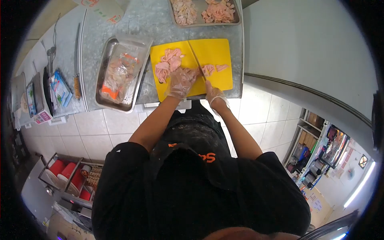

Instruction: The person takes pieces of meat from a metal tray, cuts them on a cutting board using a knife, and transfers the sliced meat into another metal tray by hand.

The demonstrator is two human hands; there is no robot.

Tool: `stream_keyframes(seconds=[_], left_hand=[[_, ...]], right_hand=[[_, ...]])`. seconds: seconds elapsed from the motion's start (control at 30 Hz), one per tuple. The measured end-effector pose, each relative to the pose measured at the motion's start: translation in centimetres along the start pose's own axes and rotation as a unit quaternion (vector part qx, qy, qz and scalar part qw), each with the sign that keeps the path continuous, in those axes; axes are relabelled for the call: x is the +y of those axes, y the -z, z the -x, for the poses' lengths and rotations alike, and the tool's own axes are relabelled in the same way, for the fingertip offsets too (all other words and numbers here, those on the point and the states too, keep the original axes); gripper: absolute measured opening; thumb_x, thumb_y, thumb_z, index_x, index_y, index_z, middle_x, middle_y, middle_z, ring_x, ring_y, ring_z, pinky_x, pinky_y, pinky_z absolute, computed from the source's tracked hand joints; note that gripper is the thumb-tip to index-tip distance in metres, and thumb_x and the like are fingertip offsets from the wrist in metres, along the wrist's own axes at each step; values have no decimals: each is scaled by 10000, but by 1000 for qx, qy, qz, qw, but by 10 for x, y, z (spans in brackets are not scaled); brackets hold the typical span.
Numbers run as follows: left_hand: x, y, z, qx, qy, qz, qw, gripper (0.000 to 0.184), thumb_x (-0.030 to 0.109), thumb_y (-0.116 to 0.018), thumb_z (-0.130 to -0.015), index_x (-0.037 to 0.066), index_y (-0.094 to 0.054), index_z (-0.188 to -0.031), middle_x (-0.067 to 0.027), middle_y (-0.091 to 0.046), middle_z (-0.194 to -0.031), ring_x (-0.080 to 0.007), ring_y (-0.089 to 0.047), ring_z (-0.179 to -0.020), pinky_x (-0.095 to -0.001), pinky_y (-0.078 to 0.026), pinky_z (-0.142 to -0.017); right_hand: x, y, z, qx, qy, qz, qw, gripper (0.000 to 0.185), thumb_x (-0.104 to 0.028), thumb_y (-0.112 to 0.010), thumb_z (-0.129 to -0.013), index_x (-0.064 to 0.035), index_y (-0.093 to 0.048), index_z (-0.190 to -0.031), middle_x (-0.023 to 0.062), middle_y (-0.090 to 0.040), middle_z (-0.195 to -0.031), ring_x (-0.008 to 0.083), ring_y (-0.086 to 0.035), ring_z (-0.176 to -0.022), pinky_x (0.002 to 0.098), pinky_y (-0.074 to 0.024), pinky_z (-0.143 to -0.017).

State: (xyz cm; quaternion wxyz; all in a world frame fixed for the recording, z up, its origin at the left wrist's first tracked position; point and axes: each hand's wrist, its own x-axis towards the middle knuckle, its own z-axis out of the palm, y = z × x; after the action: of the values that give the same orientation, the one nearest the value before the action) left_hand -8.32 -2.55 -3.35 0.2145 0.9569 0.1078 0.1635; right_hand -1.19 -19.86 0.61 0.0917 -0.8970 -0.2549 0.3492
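A yellow cutting board lies on the metal counter with pale pink raw meat on it. My right hand, in a clear plastic glove, is closed round the handle of a long kitchen knife. The blade points away from me across the board. My left hand, gloved too, holds a piece of raw meat down just left of the blade, fingers curled. Beyond it sits a larger heap of raw meat. Cut meat pieces lie right of the blade. The knife's edge is partly hidden by the meat.
Left of the board, a steel tray holds a clear plastic bag with meat inside. Another metal tray at the back contains two heaps of meat pieces. A long tool with a wooden handle lies farther left. The counter's front edge is close to me.
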Motion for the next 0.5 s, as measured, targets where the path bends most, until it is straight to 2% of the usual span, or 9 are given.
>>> stream_keyframes(seconds=[0.03, 0.13, 0.2, 0.27, 0.33, 0.37, 0.43, 0.47, 0.5], left_hand=[[2, -2, 3, -6, 6, 3, 1000, 200, 215, -613, -824, 145, -687, -996, -36, -660, -887, -233, -612, -815, -389, -489, -717], [1, -1, -6, 63, 12, 60, 996, 169, 224, -620, -815, 121, -682, -934, -62, -648, -818, -255, -612, -787, -395, -490, -704], [4, 5, -7, -3, 53, 66, 996, 175, 232, -622, -811, 112, -676, -927, -72, -644, -813, -267, -613, -798, -407, -490, -699], [-1, -1, -6, 3, 26, 39, 999, 173, 228, -623, -809, 116, -677, -928, -72, -644, -807, -266, -616, -789, -406, -491, -692], [-1, -6, -1, 1, -4, 18, 1000, 171, 225, -624, -806, 119, -679, -929, -72, -643, -801, -264, -618, -779, -406, -493, -685], [0, -3, -5, 30, 6, 63, 998, 144, 196, -661, -784, 109, -677, -898, -79, -634, -778, -279, -610, -754, -417, -490, -660], [0, 2, -4, 61, 12, 106, 992, 128, 166, -698, -761, 100, -675, -868, -85, -624, -756, -294, -601, -728, -428, -488, -635], [-2, 2, -4, 44, 13, 101, 994, 134, 196, -659, -796, 113, -681, -900, -88, -635, -785, -279, -611, -752, -420, -492, -658], [-4, 1, -4, 26, 15, 96, 995, 155, 225, -621, -831, 127, -687, -932, -90, -646, -814, -264, -621, -775, -413, -495, -681]], right_hand=[[-1, -2, 9, -1, -57, -88, 994, 632, -488, -225, -1011, 8, -604, -1106, 302, -636, -984, 470, -604, -966, 523, -451, -831], [16, -4, 55, -77, -82, -34, 993, 711, -547, -198, -997, 18, -622, -1072, 310, -630, -1008, 496, -589, -976, 512, -457, -826], [24, -7, 73, -101, -179, -62, 977, 708, -541, -205, -997, 31, -618, -1060, 310, -631, -1001, 506, -584, -977, 507, -461, -816], [24, -7, 63, -104, -183, -58, 976, 706, -541, -226, -992, 42, -623, -1032, 312, -630, -997, 505, -585, -975, 506, -465, -807], [31, -17, 32, -41, -1, 41, 998, 420, -353, -332, -1003, -1, -494, -1166, 314, -622, -883, 469, -612, -834, 537, -459, -684], [38, -22, 25, -42, -3, 44, 998, 420, -353, -332, -1003, -1, -494, -1166, 314, -622, -883, 469, -612, -834, 537, -459, -684], [43, -30, 15, -5, 27, 56, 998, 368, -249, -398, -982, -18, -374, -1267, 306, -618, -815, 439, -627, -814, 515, -468, -613], [35, -19, 34, -47, -45, 9, 998, 463, -386, -319, -986, 6, -501, -1155, 313, -621, -891, 463, -612, -879, 515, -466, -704], [25, -6, 53, -82, -121, -32, 989, 676, -523, -241, -990, 29, -628, -1042, 321, -623, -967, 486, -598, -944, 515, -464, -795]])
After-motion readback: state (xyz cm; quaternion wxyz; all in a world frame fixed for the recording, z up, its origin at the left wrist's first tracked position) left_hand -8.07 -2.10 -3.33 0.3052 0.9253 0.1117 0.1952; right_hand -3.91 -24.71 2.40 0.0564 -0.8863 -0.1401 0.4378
